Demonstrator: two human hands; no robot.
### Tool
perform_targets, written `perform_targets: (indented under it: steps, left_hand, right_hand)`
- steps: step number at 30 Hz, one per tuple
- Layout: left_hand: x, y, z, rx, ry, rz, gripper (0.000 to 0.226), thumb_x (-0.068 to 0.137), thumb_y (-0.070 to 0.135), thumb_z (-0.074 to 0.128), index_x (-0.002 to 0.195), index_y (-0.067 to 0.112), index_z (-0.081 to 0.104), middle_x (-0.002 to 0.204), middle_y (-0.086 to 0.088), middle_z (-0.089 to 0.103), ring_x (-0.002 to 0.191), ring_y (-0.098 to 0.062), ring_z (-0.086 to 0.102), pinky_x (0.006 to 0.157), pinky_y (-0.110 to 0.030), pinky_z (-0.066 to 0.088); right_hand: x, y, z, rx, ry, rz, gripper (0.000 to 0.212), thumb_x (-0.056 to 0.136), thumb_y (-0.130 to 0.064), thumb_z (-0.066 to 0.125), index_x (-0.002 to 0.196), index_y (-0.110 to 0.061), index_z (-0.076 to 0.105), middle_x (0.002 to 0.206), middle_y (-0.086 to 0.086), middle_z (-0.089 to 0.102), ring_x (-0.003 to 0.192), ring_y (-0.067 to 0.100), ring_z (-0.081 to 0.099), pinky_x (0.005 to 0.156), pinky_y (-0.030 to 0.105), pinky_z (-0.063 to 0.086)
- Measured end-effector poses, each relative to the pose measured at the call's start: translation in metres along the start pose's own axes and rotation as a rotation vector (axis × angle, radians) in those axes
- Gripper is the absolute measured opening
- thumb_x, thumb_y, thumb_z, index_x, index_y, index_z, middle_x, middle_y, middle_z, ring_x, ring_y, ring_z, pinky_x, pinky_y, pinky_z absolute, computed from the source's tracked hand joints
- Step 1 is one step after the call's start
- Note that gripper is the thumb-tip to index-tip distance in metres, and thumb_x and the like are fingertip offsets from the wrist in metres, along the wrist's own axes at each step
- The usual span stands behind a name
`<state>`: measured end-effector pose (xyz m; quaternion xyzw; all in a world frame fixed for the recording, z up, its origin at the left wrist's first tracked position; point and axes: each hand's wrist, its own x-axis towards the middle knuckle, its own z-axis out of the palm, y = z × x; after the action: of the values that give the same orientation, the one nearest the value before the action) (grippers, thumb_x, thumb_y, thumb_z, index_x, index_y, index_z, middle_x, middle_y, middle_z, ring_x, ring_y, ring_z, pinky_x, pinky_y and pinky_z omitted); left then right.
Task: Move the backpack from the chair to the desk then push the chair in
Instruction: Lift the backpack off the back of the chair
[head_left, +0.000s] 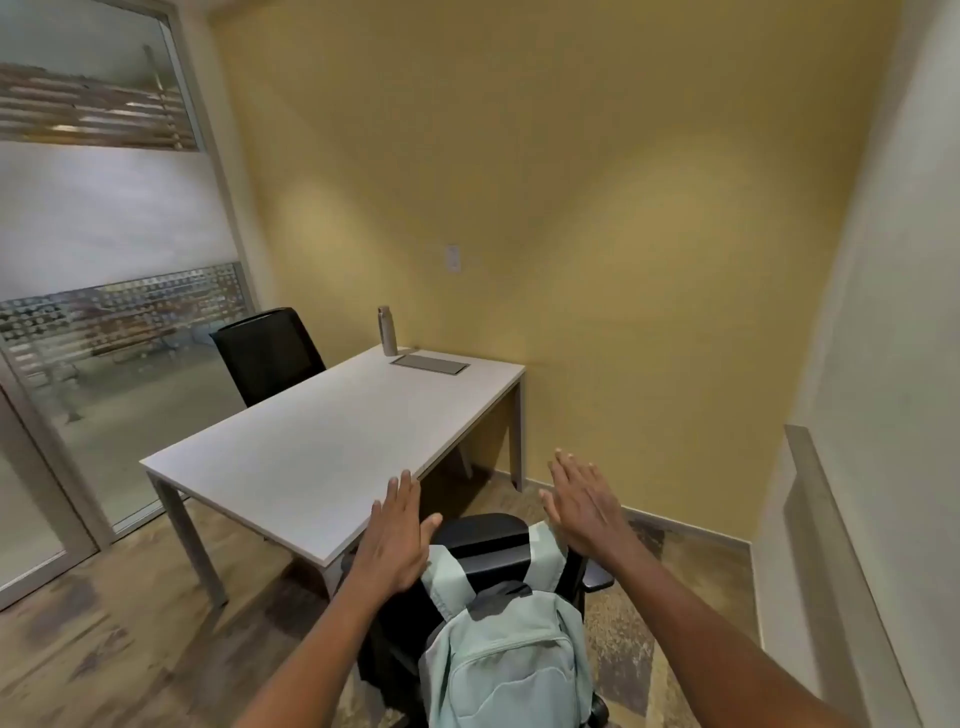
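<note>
A pale mint-green backpack (506, 660) hangs on the back of a black office chair (488, 540), its straps looped over the backrest top. The chair stands close to the near corner of a white desk (322, 452), pulled out from it. My left hand (397, 535) hovers flat and open just left of the backrest, above the desk's near edge. Right of the backrest, my right hand (584, 501) is held open with fingers spread, above the chair's armrest. Neither hand touches the backpack.
A second black chair (267, 353) stands at the desk's far side. A metal water bottle (387, 331) and a grey cable hatch (430, 362) sit at the desk's far end by the yellow wall. Glass partition on the left, white wall with a rail on the right.
</note>
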<state>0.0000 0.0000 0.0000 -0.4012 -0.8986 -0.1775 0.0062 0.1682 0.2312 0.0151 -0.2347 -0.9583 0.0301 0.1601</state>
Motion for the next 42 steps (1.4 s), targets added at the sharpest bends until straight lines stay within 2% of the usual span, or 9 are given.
perform_targets:
  steps: [4, 7, 12, 21, 30, 34, 37, 39, 42]
  left_hand:
    - [-0.012, -0.001, 0.031, 0.046, -0.140, -0.091, 0.073, 0.102, 0.058, 0.016, 0.158, 0.014, 0.000, 0.166, -0.006, -0.012, 0.154, -0.021, -0.011, 0.125, -0.047, -0.002]
    - [-0.017, -0.005, 0.047, 0.039, -0.145, -0.162, 0.073, 0.100, 0.062, 0.009, 0.158, 0.019, 0.007, 0.167, -0.003, -0.007, 0.154, -0.019, -0.007, 0.124, -0.049, -0.004]
    - [-0.018, -0.004, 0.052, 0.093, -0.074, -0.176, 0.092, 0.085, 0.078, -0.006, 0.151, 0.030, 0.037, 0.164, 0.000, 0.026, 0.153, -0.021, 0.020, 0.125, -0.052, 0.006]
    - [-0.027, 0.002, 0.049, 0.157, -0.025, -0.173, 0.112, 0.066, 0.096, -0.005, 0.144, 0.034, 0.046, 0.157, 0.003, 0.042, 0.145, -0.020, 0.036, 0.124, -0.051, 0.014]
    - [-0.024, -0.007, 0.049, 0.179, -0.107, -0.118, 0.128, 0.043, 0.111, 0.027, 0.150, 0.043, 0.031, 0.162, 0.005, 0.032, 0.149, -0.023, 0.027, 0.123, -0.054, 0.010]
    - [-0.021, -0.011, 0.049, 0.221, -0.113, -0.094, 0.123, 0.041, 0.110, 0.021, 0.148, 0.049, 0.032, 0.160, 0.008, 0.033, 0.149, -0.024, 0.027, 0.123, -0.056, 0.011]
    - [-0.019, -0.012, 0.049, 0.237, -0.093, -0.072, 0.123, 0.041, 0.109, 0.007, 0.145, 0.049, 0.036, 0.157, 0.012, 0.038, 0.147, -0.023, 0.030, 0.122, -0.056, 0.012]
    - [-0.019, -0.010, 0.048, 0.245, -0.088, -0.057, 0.116, 0.047, 0.106, 0.008, 0.142, 0.049, 0.039, 0.154, 0.015, 0.042, 0.146, -0.021, 0.033, 0.122, -0.055, 0.013]
    - [-0.021, -0.009, 0.045, 0.246, -0.067, -0.046, 0.088, 0.066, 0.096, 0.034, 0.140, 0.048, 0.044, 0.151, 0.016, 0.047, 0.143, -0.019, 0.037, 0.122, -0.054, 0.016]
  right_hand:
    - [-0.013, 0.000, 0.024, 0.014, -0.118, -0.044, 0.056, 0.104, -0.045, 0.027, 0.145, -0.008, 0.040, 0.156, 0.012, 0.035, 0.144, 0.026, 0.033, 0.121, 0.043, 0.022]
    - [-0.021, 0.000, 0.034, 0.053, -0.156, -0.064, 0.046, 0.106, -0.040, 0.024, 0.122, -0.012, 0.056, 0.130, 0.008, 0.057, 0.123, 0.026, 0.051, 0.108, 0.038, 0.035]
    - [-0.028, -0.001, 0.043, 0.043, -0.042, -0.089, 0.041, 0.105, -0.038, 0.021, 0.106, -0.018, 0.056, 0.107, 0.001, 0.061, 0.103, 0.021, 0.055, 0.099, 0.034, 0.038]
    - [-0.002, -0.011, 0.042, -0.012, -0.267, 0.090, 0.068, 0.091, -0.065, 0.030, 0.121, -0.011, 0.058, 0.127, 0.012, 0.054, 0.121, 0.031, 0.046, 0.099, 0.048, 0.034]
    - [0.020, -0.030, 0.035, 0.040, -0.374, 0.310, 0.048, 0.092, -0.036, 0.054, 0.128, -0.005, 0.053, 0.138, 0.021, 0.048, 0.130, 0.037, 0.036, 0.104, 0.047, 0.035]
    - [0.020, -0.037, 0.028, -0.009, -0.340, 0.264, 0.026, 0.096, -0.010, 0.053, 0.119, -0.001, 0.060, 0.122, 0.021, 0.060, 0.124, 0.038, 0.042, 0.084, 0.041, 0.050]
    - [0.021, -0.037, 0.021, -0.169, -0.302, 0.201, 0.022, 0.095, -0.006, 0.052, 0.114, -0.005, 0.062, 0.114, 0.016, 0.066, 0.112, 0.034, 0.051, 0.088, 0.037, 0.048]
    - [0.022, -0.031, 0.017, -0.228, -0.284, 0.181, 0.018, 0.094, -0.006, 0.053, 0.109, -0.009, 0.064, 0.107, 0.013, 0.069, 0.106, 0.031, 0.055, 0.091, 0.036, 0.045]
    - [0.022, -0.022, 0.012, -0.278, -0.247, 0.227, 0.012, 0.093, -0.007, 0.056, 0.099, -0.014, 0.064, 0.098, 0.007, 0.071, 0.096, 0.027, 0.059, 0.089, 0.034, 0.043]
